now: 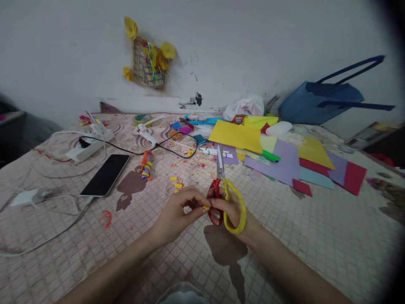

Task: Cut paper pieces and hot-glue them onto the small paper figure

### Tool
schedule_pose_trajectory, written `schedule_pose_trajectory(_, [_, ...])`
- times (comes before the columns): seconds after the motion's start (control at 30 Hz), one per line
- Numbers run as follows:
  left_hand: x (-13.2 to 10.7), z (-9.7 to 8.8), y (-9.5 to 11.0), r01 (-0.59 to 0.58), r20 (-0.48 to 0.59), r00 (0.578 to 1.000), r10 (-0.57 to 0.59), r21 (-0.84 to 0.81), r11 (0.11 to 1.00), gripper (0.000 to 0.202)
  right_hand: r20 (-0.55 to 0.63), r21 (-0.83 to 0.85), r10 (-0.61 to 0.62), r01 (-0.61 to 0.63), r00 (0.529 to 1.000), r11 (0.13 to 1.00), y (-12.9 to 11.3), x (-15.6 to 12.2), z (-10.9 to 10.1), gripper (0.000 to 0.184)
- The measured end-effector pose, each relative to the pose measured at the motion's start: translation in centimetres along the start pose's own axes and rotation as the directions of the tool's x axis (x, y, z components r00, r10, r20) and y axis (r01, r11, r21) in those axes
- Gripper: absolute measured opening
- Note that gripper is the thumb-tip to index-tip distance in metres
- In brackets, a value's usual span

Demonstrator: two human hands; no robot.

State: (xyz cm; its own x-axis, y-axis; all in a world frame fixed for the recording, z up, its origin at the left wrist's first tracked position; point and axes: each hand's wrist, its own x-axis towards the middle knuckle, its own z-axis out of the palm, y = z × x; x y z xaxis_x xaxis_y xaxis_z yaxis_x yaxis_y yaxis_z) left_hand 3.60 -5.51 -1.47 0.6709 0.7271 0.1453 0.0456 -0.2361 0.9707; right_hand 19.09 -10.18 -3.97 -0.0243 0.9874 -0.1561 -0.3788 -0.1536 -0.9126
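Observation:
My right hand (232, 213) has its fingers through the red and yellow handles of a pair of scissors (225, 190), whose closed blades point away from me. My left hand (179, 211) is closed in a pinch, and its fingertips meet my right fingertips on a tiny yellow paper scrap (206, 207). Both hands hover over a patterned cloth surface (300, 245). More small yellow paper bits (177, 182) lie just beyond my left hand.
Sheets of coloured paper (278, 158) spread at the right, with a green marker (270, 156). A black phone (106, 174), a power strip (87, 148) and cables lie at the left. A blue bag (322, 101) leans on the wall. A paper craft (148, 59) hangs there.

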Motion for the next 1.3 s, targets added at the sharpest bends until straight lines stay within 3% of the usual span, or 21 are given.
schedule_pose_trajectory(0.1, [0.2, -0.2, -0.1, 0.075, -0.031, 0.996, -0.080, -0.149, 0.986, 0.012, 0.021, -0.089, 0.009, -0.007, 1.000, 0.996, 0.1, 0.0, -0.1, 0.015])
schedule_pose_trajectory(0.27, [0.3, -0.4, -0.6, 0.265, 0.007, 0.960, -0.278, -0.324, 0.908, 0.019, -0.085, -0.301, -0.088, 0.059, 0.992, 0.952, -0.4, -0.2, 0.0, 0.019])
schedule_pose_trajectory(0.4, [0.3, -0.2, -1.2, 0.248, -0.014, 0.965, -0.263, -0.295, 0.923, 0.032, -0.084, -0.347, -0.132, 0.095, 0.988, 0.933, -1.0, -0.4, 0.4, 0.025])
schedule_pose_trajectory(0.53, [0.2, 0.3, -1.4, 0.220, -0.022, 0.973, -0.231, -0.233, 0.947, 0.030, -0.068, -0.367, -0.108, 0.076, 0.992, 0.927, -1.0, -0.4, 0.4, 0.025])
schedule_pose_trajectory(0.8, [0.2, 0.5, -1.6, 0.295, 0.021, 0.954, -0.298, -0.224, 0.929, 0.026, -0.186, -0.315, -0.127, 0.064, 0.974, 0.947, -0.3, -0.4, 0.1, 0.028])
schedule_pose_trajectory(1.3, [0.1, 0.5, -1.8, 0.277, 0.037, 0.960, -0.276, -0.227, 0.934, 0.020, -0.154, -0.371, -0.156, 0.089, 0.976, 0.924, 0.4, -0.4, 0.0, 0.026])
